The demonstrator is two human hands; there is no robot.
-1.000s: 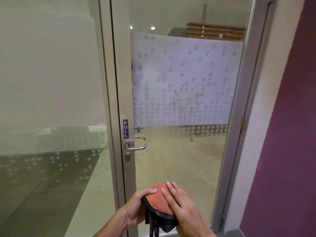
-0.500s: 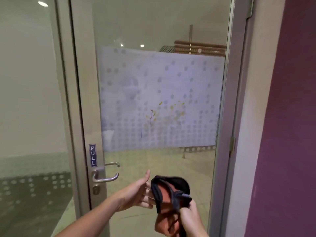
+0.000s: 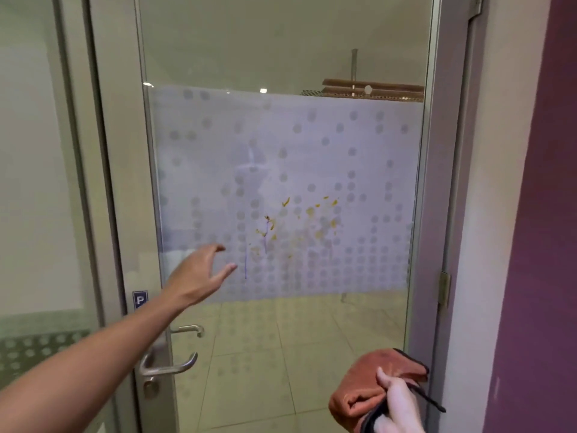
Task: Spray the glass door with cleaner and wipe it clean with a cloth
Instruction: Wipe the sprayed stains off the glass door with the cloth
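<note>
The glass door fills the middle of the view, with a frosted, dotted film across its middle band. Yellow-orange smears and a thin dark streak mark the film. My left hand is raised in front of the glass, left of the smears, fingers spread and holding nothing. At the bottom right, my right hand grips a folded orange cloth with a dark edge. No spray bottle is in view.
A metal lever handle and a keyhole sit on the door's left stile, under a partly hidden blue PULL sign. A fixed glass panel stands to the left. On the right are the door frame, a hinge and a purple wall.
My left hand let go of the cloth and rose toward the glass. My right hand moved right and down, keeping the cloth. The view shifted closer to the door.
</note>
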